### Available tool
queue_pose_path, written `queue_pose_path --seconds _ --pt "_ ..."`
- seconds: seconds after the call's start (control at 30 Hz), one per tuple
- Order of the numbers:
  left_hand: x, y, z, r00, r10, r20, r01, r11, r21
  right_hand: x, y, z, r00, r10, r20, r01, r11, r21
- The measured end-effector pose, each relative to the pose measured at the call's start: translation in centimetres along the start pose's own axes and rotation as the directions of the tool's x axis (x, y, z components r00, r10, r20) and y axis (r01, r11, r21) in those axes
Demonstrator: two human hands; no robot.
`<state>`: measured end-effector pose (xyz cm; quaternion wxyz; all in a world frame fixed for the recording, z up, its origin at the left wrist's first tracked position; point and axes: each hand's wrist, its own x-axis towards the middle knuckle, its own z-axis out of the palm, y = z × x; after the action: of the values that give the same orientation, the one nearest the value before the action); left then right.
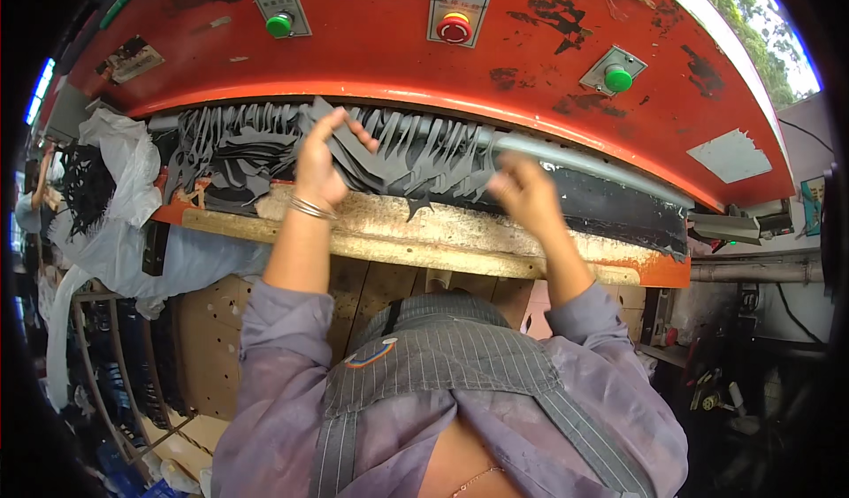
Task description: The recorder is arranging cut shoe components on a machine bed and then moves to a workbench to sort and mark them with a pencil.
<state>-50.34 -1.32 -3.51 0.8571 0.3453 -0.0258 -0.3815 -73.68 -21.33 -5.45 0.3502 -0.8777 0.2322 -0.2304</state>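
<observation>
My left hand (320, 164), with bangles at its wrist, is raised over the machine's bed. Its fingers curl round a few flat dark grey cut pieces (358, 160), which look like thin sheet material. Farther right my right hand (529, 194) is smeared by motion, beside the end of a looped grey web of cut-out sheet (429, 155). Whether its fingers hold anything cannot be made out. Left of my left hand lies a pile of grey cut pieces (252, 155). One small pointed grey scrap (419, 207) hangs over the worn front ledge (380, 224).
Behind the bed rises a red machine panel (363, 47) with a red button (454, 28) and two green buttons (279, 26). A pale roller bar (601, 166) runs beneath it. White sacking (119, 157) with black scraps (84, 188) hangs at the left, above a metal rack (119, 348).
</observation>
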Motion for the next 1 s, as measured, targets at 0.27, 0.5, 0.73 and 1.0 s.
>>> queue_pose_path --seconds 0.27,0.5,0.73,1.0 --pt "-2.0 -7.3 -3.2 0.991 -0.061 -0.116 0.107 0.888 0.448 -9.9 -3.7 4.7 0.933 -0.208 0.294 0.321 0.851 -0.416" --pt "0.2 -9.8 -2.1 0.995 -0.090 -0.048 0.092 0.995 0.037 -10.2 -3.8 5.2 0.952 -0.123 0.280 0.242 0.862 -0.446" --pt "4.0 -10.2 -3.5 0.988 0.141 -0.056 -0.025 0.518 0.855 -8.5 -4.4 4.1 0.909 -0.087 0.409 0.260 0.884 -0.388" --pt "2.8 -5.4 -0.2 0.650 0.658 0.380 -0.161 -0.369 0.915 3.3 -1.1 0.4 0.865 -0.039 0.500 0.053 0.999 -0.014"
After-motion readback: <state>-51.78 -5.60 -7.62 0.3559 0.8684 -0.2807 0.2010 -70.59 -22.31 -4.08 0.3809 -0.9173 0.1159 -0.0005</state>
